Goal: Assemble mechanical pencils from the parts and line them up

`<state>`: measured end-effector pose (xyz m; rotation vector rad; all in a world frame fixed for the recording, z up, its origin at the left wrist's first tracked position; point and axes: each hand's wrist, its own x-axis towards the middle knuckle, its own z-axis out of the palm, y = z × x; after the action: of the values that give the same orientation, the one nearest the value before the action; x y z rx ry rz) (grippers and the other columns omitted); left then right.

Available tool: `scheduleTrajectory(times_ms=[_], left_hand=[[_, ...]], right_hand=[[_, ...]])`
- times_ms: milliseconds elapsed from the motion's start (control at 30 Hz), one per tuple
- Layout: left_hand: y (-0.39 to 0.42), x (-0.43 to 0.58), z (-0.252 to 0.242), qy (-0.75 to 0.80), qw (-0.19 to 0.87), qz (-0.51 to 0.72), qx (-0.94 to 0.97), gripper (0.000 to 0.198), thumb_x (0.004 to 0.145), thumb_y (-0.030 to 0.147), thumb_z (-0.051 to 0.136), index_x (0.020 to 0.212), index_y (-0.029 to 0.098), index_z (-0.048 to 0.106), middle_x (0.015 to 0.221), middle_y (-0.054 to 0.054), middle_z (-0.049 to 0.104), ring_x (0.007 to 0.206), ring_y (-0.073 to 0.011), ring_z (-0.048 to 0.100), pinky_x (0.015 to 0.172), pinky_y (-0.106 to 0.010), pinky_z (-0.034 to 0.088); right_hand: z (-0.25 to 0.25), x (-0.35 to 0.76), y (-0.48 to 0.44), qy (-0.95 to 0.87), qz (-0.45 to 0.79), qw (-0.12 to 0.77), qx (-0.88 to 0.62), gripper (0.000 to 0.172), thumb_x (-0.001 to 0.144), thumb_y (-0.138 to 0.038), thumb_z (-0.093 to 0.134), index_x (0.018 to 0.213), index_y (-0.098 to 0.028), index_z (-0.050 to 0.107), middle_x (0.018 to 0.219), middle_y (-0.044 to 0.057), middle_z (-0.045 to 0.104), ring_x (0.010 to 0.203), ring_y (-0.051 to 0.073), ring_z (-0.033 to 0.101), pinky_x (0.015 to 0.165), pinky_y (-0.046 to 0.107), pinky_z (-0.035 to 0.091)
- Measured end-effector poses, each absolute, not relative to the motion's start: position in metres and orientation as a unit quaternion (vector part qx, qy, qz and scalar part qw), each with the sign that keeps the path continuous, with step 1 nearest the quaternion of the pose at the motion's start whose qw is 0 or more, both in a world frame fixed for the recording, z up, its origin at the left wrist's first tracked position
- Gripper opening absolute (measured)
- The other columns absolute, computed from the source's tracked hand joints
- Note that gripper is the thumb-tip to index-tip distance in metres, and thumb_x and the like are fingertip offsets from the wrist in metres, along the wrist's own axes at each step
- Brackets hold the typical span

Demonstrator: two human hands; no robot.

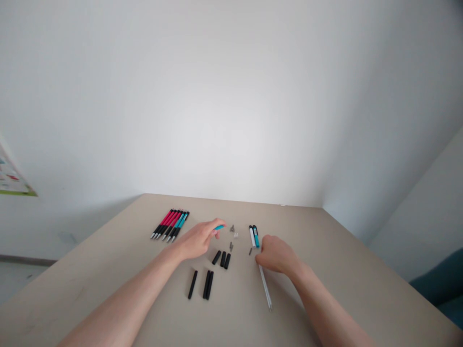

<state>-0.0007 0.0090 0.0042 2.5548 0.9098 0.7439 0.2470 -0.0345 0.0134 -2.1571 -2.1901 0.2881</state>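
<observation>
My left hand [200, 238] is closed around a turquoise pen barrel [219, 227], held over the middle of the table. My right hand [275, 253] is curled at the upper end of some thin clear pen refills [265, 288]; its fingertips are hidden, so whether it grips one is unclear. A white barrel [251, 236] and a turquoise barrel [256, 236], both with black tops, lie just beyond it. Between the hands are small metal springs or tips [232, 228], little clear pieces [236, 235], short black grips [224, 260] and longer black tubes [208, 285].
Several whole pens [170, 224], pink and turquoise with black grips, lie in a row at the back left of the beige table [144, 270]. White walls [231, 96] stand behind and to the right. Dark teal fabric [439, 277] shows beyond the table's right edge.
</observation>
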Motion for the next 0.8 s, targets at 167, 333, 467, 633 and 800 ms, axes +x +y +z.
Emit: scheduleTrajectory(times_ms=[167, 333, 467, 633, 800], left_hand=[[0.009, 0.000, 0.004, 0.319, 0.159, 0.257, 0.898, 0.032, 0.090, 0.010, 0.033, 0.118, 0.021, 0.045, 0.088, -0.003, 0.061, 0.083, -0.0147, 0.056, 0.081, -0.026, 0.042], [0.005, 0.004, 0.009, 0.298, 0.135, 0.277, 0.903, 0.025, 0.092, 0.016, 0.034, 0.111, 0.020, 0.050, 0.098, -0.005, 0.060, 0.089, -0.0156, 0.056, 0.082, -0.027, 0.042], [0.000, 0.008, 0.014, 0.303, 0.142, 0.272, 0.903, 0.021, 0.094, 0.025, 0.037, 0.109, 0.022, 0.052, 0.097, -0.003, 0.063, 0.087, -0.0150, 0.058, 0.078, -0.025, 0.043], [-0.006, 0.013, 0.015, 0.304, 0.155, 0.264, 0.902, 0.023, 0.093, 0.027, 0.041, 0.112, 0.023, 0.051, 0.101, -0.002, 0.064, 0.087, -0.0146, 0.060, 0.077, -0.023, 0.043], [-0.007, 0.015, 0.013, 0.291, 0.127, 0.255, 0.913, 0.018, 0.090, 0.023, 0.043, 0.102, 0.023, 0.057, 0.089, 0.000, 0.065, 0.077, -0.0129, 0.059, 0.070, -0.021, 0.042]], right_hand=[[0.017, 0.247, -0.033, -0.703, 0.110, 0.054, -0.700, 0.016, 0.060, -0.014, 0.052, 0.065, -0.013, 0.067, 0.072, 0.016, 0.071, 0.066, 0.027, 0.067, 0.046, 0.026, 0.033], [0.029, 0.237, -0.033, -0.682, 0.183, 0.207, -0.677, 0.020, 0.066, -0.018, 0.051, 0.048, -0.017, 0.059, 0.050, 0.006, 0.063, 0.054, 0.017, 0.060, 0.049, 0.023, 0.036], [0.028, 0.227, -0.034, -0.669, 0.267, 0.373, -0.585, 0.017, 0.077, -0.025, 0.050, 0.070, -0.016, 0.062, 0.060, 0.002, 0.067, 0.053, 0.012, 0.058, 0.050, 0.020, 0.038], [0.024, 0.216, -0.038, -0.741, 0.252, 0.377, -0.495, 0.020, 0.083, -0.032, 0.054, 0.077, -0.017, 0.066, 0.064, 0.000, 0.066, 0.057, 0.011, 0.055, 0.054, 0.020, 0.038], [0.023, 0.211, -0.041, -0.785, 0.195, 0.354, -0.469, 0.018, 0.083, -0.032, 0.058, 0.075, -0.019, 0.067, 0.070, -0.001, 0.067, 0.065, 0.011, 0.058, 0.062, 0.021, 0.040]])
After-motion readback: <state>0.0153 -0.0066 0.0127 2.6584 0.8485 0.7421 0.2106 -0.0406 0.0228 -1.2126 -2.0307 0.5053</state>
